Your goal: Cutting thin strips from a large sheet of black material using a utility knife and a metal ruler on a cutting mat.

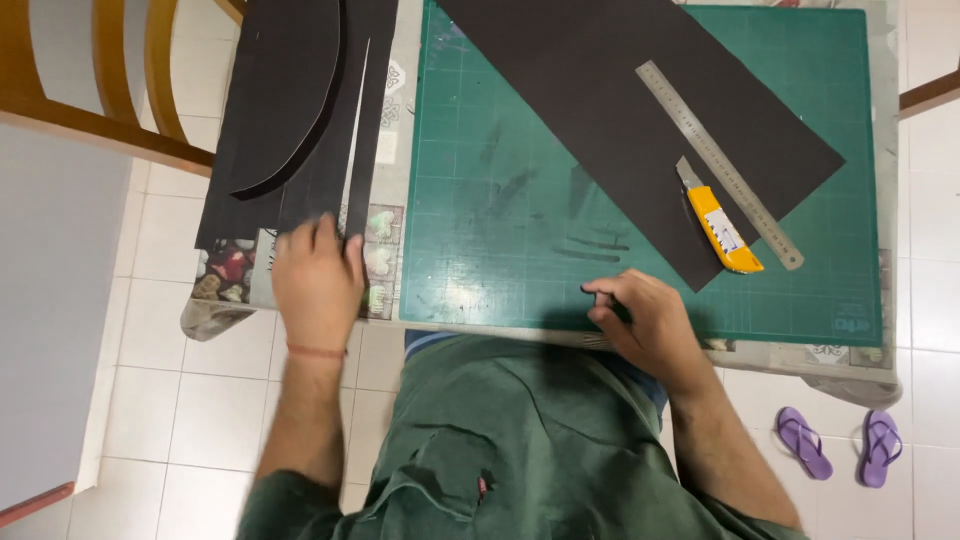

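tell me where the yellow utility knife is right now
In the head view, the yellow utility knife lies on the black sheet at the right of the green cutting mat, alongside the steel ruler, beyond the right hand.

I see the left hand (317, 280) lying flat, palm down, fingers spread on the near end of the black strips (300, 150). They are a stack of dark card pieces at the table's left edge: one with a curved cut edge on top, and a narrow strip split off along a thin gap on the right side. The stack runs away from me, its near end under the fingers. The right hand (645, 320) rests at the near edge of the green cutting mat (480, 200), fingers curled, index fingertip touching the mat.
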